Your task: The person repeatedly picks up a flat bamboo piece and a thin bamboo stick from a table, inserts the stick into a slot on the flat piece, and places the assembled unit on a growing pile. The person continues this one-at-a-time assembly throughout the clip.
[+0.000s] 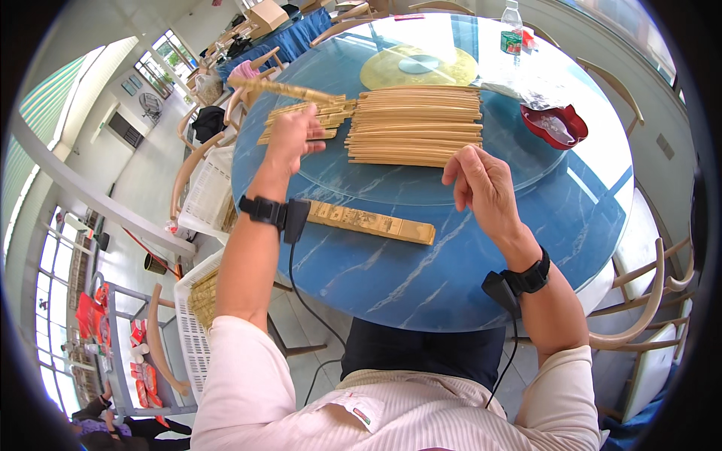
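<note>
A long printed sleeve (282,89), blurred by motion, lies at a slant just beyond my left hand (296,135). The fingers of that hand are apart, and whether they touch the sleeve is unclear. Under and beside it, several similar printed sleeves (333,117) are spread in a loose pile. A wide row of wooden chopsticks (414,124) lies side by side on the glass turntable (519,163). Near the row's right front corner, my right hand (479,183) is loosely curled, with nothing visible in it. Closer to me rests a neat stack of printed sleeves (372,222).
The round blue marble-patterned table (350,276) also bears a red dish (555,127), a clear plastic bag (527,90) and a water bottle (511,28). White plastic baskets (194,327) stand at the left; wooden chairs (632,321) surround the table. Cables hang from both wristbands.
</note>
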Demonstrator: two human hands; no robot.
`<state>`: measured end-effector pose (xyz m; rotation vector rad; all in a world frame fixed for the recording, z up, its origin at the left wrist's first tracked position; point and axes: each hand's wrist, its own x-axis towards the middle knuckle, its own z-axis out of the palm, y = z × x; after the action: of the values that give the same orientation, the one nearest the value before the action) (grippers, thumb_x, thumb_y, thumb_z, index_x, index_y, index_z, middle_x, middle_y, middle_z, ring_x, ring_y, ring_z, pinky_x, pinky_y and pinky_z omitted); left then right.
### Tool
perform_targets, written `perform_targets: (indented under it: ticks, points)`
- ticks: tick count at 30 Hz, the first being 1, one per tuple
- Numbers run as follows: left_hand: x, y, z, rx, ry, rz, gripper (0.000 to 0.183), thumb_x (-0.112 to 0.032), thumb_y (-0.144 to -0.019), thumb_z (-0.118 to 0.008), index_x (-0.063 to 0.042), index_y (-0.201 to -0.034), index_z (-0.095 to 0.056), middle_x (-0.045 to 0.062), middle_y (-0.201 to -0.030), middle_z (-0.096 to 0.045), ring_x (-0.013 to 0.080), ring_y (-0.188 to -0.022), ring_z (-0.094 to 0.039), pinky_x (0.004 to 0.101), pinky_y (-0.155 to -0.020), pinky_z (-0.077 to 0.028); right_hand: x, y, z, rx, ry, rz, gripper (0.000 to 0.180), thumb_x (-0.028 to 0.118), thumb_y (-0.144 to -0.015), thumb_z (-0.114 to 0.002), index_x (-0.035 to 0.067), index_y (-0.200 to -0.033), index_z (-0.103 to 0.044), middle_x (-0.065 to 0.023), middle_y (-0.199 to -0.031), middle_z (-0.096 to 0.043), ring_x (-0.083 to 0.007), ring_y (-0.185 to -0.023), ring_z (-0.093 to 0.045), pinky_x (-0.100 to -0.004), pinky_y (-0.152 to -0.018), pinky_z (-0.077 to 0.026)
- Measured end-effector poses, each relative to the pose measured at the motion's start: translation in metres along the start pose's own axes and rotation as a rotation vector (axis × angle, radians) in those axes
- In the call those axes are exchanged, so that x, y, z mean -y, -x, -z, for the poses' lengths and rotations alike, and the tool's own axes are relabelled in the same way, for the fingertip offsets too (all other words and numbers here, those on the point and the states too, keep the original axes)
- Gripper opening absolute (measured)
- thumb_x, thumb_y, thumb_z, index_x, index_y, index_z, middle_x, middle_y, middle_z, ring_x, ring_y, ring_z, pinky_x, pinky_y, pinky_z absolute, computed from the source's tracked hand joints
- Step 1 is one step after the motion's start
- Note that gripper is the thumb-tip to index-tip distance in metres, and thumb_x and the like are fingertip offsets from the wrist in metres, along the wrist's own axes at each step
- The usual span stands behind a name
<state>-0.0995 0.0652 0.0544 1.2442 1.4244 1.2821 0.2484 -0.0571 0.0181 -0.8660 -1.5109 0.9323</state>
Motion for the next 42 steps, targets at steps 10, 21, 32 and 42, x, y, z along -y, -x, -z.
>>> perform_targets:
  ticks: [10, 21, 32, 42]
  points:
    - [0.034, 0.132, -0.031, 0.292, -0.198, -0.179, 0.027, -0.016, -0.103, -0.074, 0.003, -0.121, -0.075, 0.006, -0.1, -0.079, 0.0086, -0.085, -0.07, 0.0244, -0.072, -0.055, -0.007, 0.004, 0.001, 0.027, 0.015, -0.004, 0.058, 0.049, -0.117, -0.044, 0.006, -0.086, -0.067, 0.0, -0.066, -0.062, -0.0045, -0.052, -0.053, -0.0219, -0.05, -0.038]
    - [0.033, 0.185, -0.037, 0.414, -0.219, -0.1, 0.021, -0.013, -0.103, -0.075, 0.001, -0.12, -0.076, 0.005, -0.096, -0.079, 0.0094, -0.09, -0.072, 0.0235, -0.077, -0.057, -0.003, 0.003, 0.0, 0.015, 0.018, -0.038, 0.056, 0.043, -0.116, -0.046, 0.003, -0.081, -0.065, -0.0026, -0.072, -0.063, -0.0075, -0.055, -0.055, -0.0262, -0.052, -0.041]
    - [0.034, 0.183, -0.046, 0.358, -0.353, -0.221, 0.018, -0.01, -0.1, -0.078, 0.001, -0.115, -0.078, 0.005, -0.096, -0.079, 0.0106, -0.086, -0.072, 0.0244, -0.077, -0.057, -0.023, -0.012, 0.024, -0.142, 0.026, 0.134, 0.055, 0.048, -0.115, -0.052, 0.006, -0.086, -0.07, 0.0006, -0.068, -0.063, -0.0032, -0.05, -0.055, -0.0192, -0.047, -0.039]
    - [0.031, 0.075, -0.092, 0.388, -0.851, -0.797, 0.026, -0.006, -0.092, -0.077, -0.001, -0.118, -0.076, 0.014, -0.115, -0.075, 0.0342, -0.099, -0.072, 0.0397, -0.086, -0.058, -0.027, -0.03, 0.061, -0.402, -0.098, 0.255, 0.06, 0.048, -0.114, -0.052, 0.003, -0.08, -0.072, -0.0031, -0.067, -0.067, -0.0063, -0.047, -0.057, -0.0213, -0.044, -0.041]
